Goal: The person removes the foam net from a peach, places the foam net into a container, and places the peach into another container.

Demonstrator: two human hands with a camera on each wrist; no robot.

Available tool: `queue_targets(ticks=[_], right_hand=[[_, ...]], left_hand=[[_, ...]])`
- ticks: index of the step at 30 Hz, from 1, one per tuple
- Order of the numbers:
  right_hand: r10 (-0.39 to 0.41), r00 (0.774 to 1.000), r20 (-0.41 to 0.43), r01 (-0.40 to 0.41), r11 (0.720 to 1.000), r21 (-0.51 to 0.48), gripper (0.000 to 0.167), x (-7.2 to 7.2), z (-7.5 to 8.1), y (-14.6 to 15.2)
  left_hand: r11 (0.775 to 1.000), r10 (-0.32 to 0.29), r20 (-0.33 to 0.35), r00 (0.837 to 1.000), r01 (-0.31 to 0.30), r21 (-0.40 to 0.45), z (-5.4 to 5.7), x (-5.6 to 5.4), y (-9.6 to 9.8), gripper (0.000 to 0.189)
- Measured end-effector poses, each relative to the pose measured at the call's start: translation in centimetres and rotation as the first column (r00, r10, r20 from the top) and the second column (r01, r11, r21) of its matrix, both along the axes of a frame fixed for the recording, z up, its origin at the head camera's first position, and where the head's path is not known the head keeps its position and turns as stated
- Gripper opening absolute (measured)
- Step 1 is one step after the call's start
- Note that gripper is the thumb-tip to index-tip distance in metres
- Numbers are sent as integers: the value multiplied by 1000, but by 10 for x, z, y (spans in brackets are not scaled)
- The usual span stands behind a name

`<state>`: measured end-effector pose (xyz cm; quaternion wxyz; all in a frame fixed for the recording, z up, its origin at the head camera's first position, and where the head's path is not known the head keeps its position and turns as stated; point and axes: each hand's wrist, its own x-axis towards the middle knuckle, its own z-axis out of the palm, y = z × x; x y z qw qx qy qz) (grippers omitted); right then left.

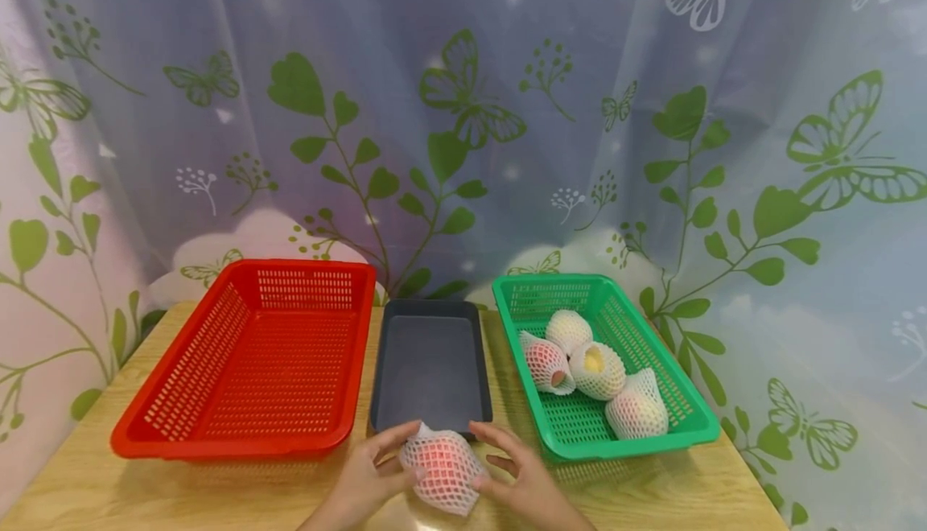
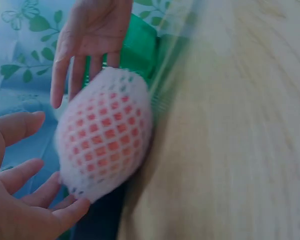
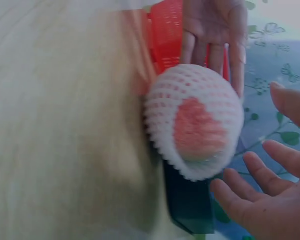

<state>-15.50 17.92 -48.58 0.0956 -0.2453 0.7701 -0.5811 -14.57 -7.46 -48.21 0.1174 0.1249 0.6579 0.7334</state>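
White foam netting (image 1: 443, 467) partly hides reddish fruit (image 3: 196, 132) between both hands (image 1: 368, 473) (image 1: 523, 475).

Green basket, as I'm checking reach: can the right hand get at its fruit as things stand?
Probably yes: the green basket stands near the right hand, its top open above the four fruits. The near rim must be cleared, though, and the single fruit beside that hand may occupy it first.
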Motion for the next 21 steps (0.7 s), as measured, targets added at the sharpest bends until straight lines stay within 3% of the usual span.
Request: queue_targets(ticks=[4, 12, 17, 21], right_hand=[[-1, 1000, 11, 1, 1000, 8, 55, -1, -9, -5], [11, 1000, 0, -11, 1000, -14, 56, -4, -21, -15], [41, 998, 56, -39, 998, -44, 57, -6, -25, -19], [19, 1000, -4, -19, 998, 65, 65, -7, -29, -22]], left_hand=[[998, 53, -19, 998, -54, -44, -7, 1, 5, 64], [979, 130, -118, 984, -146, -142, -21, -1, 8, 56], [978, 106, -120, 987, -125, -164, -25, -2, 8, 55], [985, 83, -78, 994, -93, -143, -27, -2, 9, 55]])
